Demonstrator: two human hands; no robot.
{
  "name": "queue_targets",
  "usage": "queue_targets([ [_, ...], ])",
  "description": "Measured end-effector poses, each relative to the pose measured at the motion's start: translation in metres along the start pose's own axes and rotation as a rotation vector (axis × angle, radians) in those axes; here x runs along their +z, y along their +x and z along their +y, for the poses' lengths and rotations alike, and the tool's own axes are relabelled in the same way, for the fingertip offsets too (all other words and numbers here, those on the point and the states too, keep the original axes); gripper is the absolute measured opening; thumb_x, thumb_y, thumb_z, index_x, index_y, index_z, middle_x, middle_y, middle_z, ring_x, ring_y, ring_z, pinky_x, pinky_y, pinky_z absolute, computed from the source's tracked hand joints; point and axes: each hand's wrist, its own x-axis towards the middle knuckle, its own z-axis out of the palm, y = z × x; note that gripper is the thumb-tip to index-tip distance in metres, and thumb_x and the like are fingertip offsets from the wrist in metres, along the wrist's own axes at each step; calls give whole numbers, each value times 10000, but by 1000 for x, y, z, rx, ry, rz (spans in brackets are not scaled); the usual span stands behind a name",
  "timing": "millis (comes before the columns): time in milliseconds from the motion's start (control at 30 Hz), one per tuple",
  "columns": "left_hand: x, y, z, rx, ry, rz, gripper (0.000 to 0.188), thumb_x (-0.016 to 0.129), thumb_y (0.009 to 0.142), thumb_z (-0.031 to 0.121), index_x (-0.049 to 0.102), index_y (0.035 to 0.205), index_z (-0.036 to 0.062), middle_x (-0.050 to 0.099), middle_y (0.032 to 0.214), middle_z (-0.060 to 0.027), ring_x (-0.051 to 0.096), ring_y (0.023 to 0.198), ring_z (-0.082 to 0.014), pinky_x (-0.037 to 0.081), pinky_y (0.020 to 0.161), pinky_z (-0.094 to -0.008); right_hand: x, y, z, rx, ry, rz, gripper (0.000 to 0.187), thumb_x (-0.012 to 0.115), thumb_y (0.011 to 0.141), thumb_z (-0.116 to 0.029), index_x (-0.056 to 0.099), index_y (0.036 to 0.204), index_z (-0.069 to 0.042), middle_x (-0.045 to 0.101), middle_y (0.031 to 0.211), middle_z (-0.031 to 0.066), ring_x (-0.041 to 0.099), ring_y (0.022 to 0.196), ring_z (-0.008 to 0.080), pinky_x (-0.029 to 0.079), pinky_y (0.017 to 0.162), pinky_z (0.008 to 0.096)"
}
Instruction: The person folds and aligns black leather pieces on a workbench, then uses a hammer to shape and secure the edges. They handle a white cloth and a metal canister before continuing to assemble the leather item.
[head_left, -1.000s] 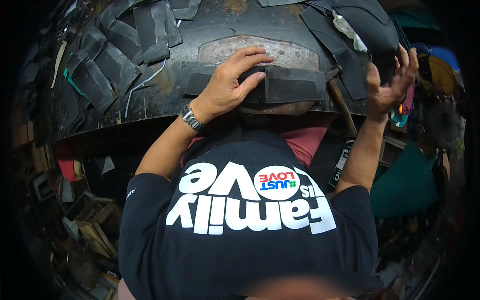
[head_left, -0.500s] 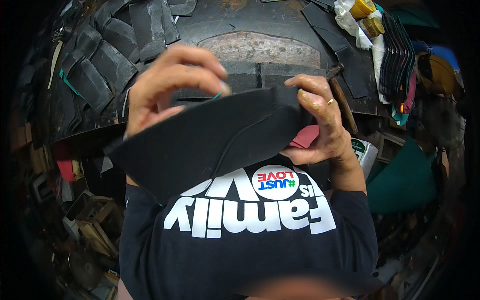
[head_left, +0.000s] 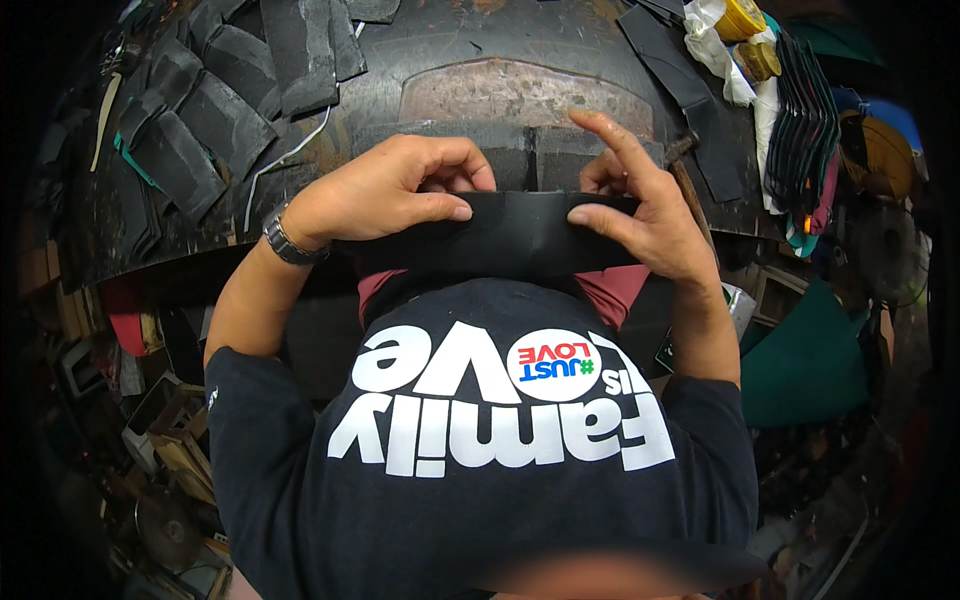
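Observation:
A black sheet of leather-like material point(head_left: 500, 238) is stretched between my hands at the near edge of the workbench. My left hand point(head_left: 415, 185) pinches its upper edge left of the middle, thumb on the near face and fingers curled behind. On the right of the same edge, my right hand point(head_left: 640, 200) grips with its thumb in front and fingers behind, the index finger raised. Just beyond the sheet, two dark flat pieces point(head_left: 450, 148) lie side by side on the bench.
Black cut pieces point(head_left: 225, 125) are piled at the bench's left. A hammer point(head_left: 690, 190) lies right of my right hand. Farther right are a stack of black pieces point(head_left: 800, 120), a yellow roll point(head_left: 740, 18) and a white cloth point(head_left: 725, 65). A thin white strip point(head_left: 290, 155) lies near my left wrist.
The sheet has turned from tilted and broadside to level and edge-up, nearer the middle. My left hand has come down onto its edge; my right hand has shifted its grip along the edge.

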Motion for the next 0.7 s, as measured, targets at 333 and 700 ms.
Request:
queue_targets([
  [333,9,20,12,120,506,329,204,716,930,165,652,1012,-11,676,866,-160,671,778,-304,517,712,-360,-6,26,13,-11,-44,18,705,673,885,46,461,1525,-160,534,797,60,529,737,150,484,748,298],
  [700,-7,39,2,140,574,356,191,692,924,191,707,996,15,677,913,-166,664,874,-382,526,763,-451,-12,44,23,42,-63,17,713,671,879,42,460,1528,-167,531,752,100,547,687,218,497,713,344],
])
